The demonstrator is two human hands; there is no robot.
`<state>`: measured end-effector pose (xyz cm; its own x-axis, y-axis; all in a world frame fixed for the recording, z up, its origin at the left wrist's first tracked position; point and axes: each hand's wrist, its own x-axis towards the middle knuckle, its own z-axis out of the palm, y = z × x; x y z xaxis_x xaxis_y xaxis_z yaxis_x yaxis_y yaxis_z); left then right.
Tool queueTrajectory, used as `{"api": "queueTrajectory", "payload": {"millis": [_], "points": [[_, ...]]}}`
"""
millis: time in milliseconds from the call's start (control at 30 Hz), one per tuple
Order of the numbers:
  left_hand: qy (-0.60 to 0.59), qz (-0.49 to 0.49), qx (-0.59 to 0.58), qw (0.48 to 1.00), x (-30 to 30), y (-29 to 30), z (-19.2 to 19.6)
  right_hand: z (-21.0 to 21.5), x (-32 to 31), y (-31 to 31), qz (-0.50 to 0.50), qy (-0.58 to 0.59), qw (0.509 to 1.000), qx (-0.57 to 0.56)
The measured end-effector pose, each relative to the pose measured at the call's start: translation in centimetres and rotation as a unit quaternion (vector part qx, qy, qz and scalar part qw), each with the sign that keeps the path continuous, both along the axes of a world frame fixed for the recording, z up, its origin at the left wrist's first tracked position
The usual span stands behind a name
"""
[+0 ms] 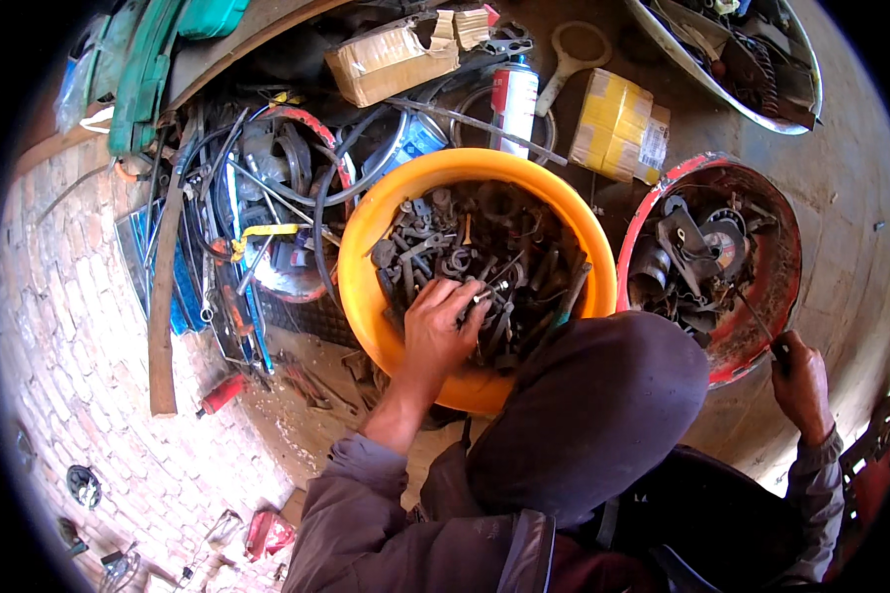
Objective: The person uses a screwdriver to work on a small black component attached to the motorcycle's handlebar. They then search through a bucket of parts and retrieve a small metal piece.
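Observation:
In front of me stands a round yellow tub point(359, 232) full of dark, greasy metal parts point(435, 237), with bolts and brackets among them. My left hand point(441, 321) reaches inside it, its fingers closed together over the heap. A small shiny metal piece point(481, 296) shows at the fingertips; whether it is gripped is hard to make out. Off to the right, my right hand point(803, 387) is wrapped around the dark handle of a screwdriver point(759, 318). Its thin shaft points into a red round bucket point(769, 341) that holds discs, a bent plate and other scrap metal.
My raised knee point(613, 395) covers the tub's near right side. Behind the tub are a spray can point(513, 104), a yellow-taped box point(611, 124) and a torn carton point(391, 64). Cables and a wooden strip point(164, 326) crowd the left. A metal basin point(796, 59) sits far right.

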<state>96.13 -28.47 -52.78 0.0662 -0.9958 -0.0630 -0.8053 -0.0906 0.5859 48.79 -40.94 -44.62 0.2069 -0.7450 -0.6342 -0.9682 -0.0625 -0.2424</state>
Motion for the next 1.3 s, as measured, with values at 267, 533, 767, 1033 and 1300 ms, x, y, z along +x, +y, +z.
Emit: {"api": "queueTrajectory", "payload": {"millis": [267,533,767,1033,1300], "points": [[0.010,0.011,0.012,1.000,-0.1,1.9,0.9,0.1,0.2,-0.1,0.000,-0.006,1.000,0.006],[0.026,0.006,0.018,0.999,0.1,2.0,1.5,0.0,0.0,0.0,-0.013,-0.009,1.000,0.009],[0.025,0.027,0.070,0.997,0.4,1.7,1.9,-0.1,0.0,0.0,-0.023,-0.002,1.000,0.014],[-0.049,0.019,0.063,0.997,3.1,-2.9,0.8,-0.2,-0.2,0.1,-0.005,-0.004,1.000,0.004],[-0.140,-0.012,0.063,0.988,3.6,-4.9,-1.1,-0.1,-0.2,0.3,-0.005,-0.011,1.000,-0.003]]}}
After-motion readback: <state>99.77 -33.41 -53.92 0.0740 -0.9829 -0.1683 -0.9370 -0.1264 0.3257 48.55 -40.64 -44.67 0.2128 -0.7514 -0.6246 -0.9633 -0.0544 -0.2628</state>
